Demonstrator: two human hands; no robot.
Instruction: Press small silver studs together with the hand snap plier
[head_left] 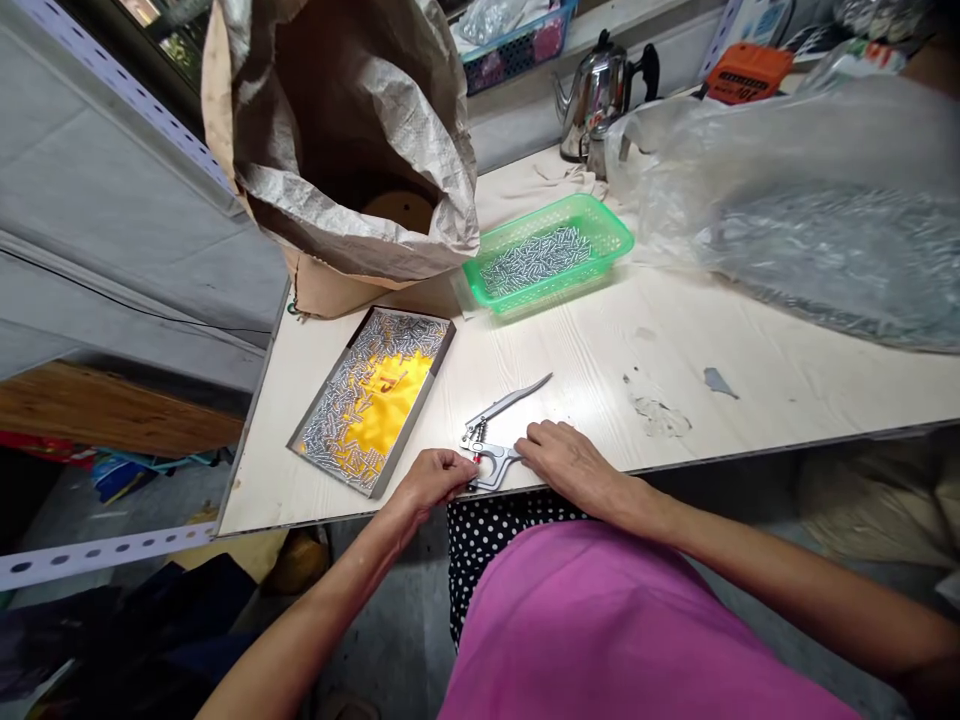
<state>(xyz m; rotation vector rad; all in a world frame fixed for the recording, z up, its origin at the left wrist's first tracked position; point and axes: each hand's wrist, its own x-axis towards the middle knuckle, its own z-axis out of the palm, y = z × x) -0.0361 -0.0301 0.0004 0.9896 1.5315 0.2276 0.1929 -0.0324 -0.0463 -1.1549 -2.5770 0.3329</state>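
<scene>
A small metal hand press (495, 440) with a long lever lies near the front edge of the pale wooden table (750, 360). My right hand (566, 462) rests on its base, fingers curled and pressing on it. My left hand (435, 478) is pinched closed right at the tool's jaw, on something too small to make out. To the left lies a grey tray (373, 398) with a yellow bottom, scattered with several small metal pieces.
A green basket (549, 256) of small metal pieces sits mid-table. An open brown sack (345, 150) stands at the back left. A large clear plastic bag (810, 210) of parts fills the right side. A steel kettle (600, 95) stands behind.
</scene>
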